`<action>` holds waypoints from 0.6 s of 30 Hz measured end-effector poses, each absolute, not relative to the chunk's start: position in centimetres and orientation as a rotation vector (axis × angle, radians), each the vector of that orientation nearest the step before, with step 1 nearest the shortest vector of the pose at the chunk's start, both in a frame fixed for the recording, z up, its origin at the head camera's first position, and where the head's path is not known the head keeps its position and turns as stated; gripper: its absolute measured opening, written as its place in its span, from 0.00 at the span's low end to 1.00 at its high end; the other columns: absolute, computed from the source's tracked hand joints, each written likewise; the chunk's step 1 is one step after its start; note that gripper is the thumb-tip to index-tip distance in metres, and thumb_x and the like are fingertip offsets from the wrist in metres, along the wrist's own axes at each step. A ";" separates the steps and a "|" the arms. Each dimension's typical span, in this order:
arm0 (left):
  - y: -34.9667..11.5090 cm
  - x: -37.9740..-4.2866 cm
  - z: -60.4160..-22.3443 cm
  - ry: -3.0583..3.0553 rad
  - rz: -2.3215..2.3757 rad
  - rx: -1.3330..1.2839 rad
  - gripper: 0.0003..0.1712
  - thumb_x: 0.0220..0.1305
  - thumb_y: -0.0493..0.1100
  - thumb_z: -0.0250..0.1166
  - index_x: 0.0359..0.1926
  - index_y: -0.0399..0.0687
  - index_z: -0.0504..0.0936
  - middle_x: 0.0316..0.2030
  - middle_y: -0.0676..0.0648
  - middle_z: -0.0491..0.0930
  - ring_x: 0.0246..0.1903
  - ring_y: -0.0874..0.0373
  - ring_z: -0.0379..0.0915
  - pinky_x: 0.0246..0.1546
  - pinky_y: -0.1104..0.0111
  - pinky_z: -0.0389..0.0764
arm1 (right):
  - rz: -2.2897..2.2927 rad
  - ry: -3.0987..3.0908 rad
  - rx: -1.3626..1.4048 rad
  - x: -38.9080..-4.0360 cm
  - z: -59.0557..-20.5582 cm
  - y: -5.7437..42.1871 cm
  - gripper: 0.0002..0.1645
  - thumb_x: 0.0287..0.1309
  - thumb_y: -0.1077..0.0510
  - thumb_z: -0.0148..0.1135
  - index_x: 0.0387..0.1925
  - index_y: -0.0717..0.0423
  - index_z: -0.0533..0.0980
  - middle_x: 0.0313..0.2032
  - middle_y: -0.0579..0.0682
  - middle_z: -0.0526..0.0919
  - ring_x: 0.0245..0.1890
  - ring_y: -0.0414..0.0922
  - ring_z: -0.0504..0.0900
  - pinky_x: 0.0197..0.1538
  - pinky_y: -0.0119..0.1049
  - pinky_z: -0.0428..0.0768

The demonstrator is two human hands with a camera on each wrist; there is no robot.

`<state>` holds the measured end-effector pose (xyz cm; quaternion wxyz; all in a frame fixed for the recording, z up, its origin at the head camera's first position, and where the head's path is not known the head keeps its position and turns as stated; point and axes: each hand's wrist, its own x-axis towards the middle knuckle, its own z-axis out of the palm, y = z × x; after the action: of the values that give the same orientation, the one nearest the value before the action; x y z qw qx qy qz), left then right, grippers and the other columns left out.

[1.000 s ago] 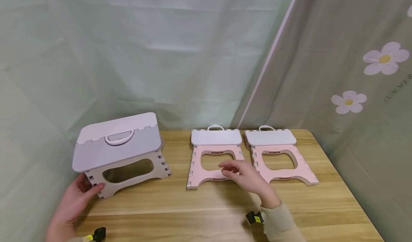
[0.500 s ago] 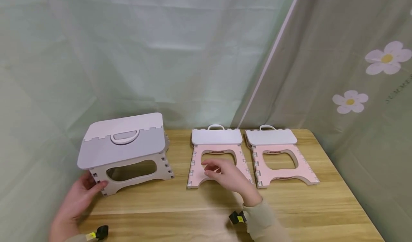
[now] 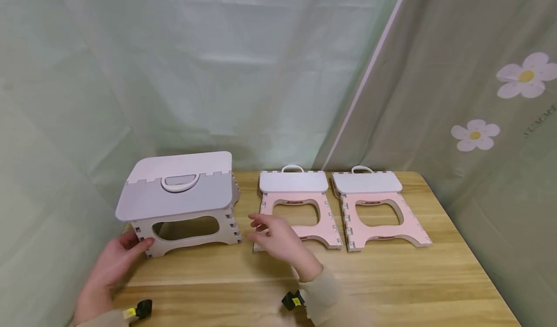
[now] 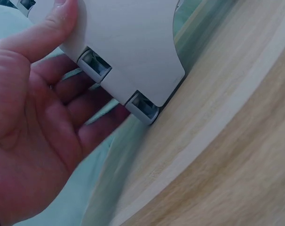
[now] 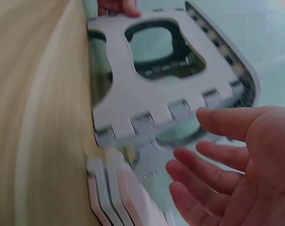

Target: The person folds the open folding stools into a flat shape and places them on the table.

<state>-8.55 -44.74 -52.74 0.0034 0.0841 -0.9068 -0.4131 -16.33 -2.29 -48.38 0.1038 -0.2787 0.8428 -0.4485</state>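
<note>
A folding step stool (image 3: 176, 201) with a white and grey top and an oval handle stands unfolded on its legs at the left of the table. My left hand (image 3: 119, 259) grips its near left leg. In the left wrist view the thumb lies on the leg's (image 4: 128, 42) front face and the fingers reach behind its hinged edge. Just off the stool's right side hovers my right hand (image 3: 276, 237), fingers loosely bent around nothing. The right wrist view has this hand (image 5: 236, 165) spread beside the stool's side panel (image 5: 116, 75).
Two folded stools with white tops and pink legs lie flat on the wooden table (image 3: 391, 283): one in the middle (image 3: 293, 182), the other to its right (image 3: 370, 183). A pale green curtain (image 3: 243, 75) hangs behind, and a flowered one closes the right side.
The unfolded stool has shifted right and turned straighter, with my left hand holding its leg throughout. My right hand has moved left, from over the middle folded stool to near the unfolded one.
</note>
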 end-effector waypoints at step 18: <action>-43.9 -8.2 -53.1 -2.740 -1.265 0.190 0.24 0.67 0.44 0.78 0.53 0.27 0.86 0.45 0.37 0.89 0.38 0.75 0.77 0.38 0.81 0.74 | -1.297 2.568 -0.842 -15.3 -49.6 -6.1 0.32 0.74 0.52 0.68 0.73 0.56 0.75 0.62 0.52 0.85 0.56 0.46 0.86 0.55 0.34 0.82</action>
<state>-8.23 -43.94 -53.06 0.0588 0.0629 -0.9045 -0.4177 -15.33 -6.09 -49.59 0.0721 -0.2802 0.8544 -0.4317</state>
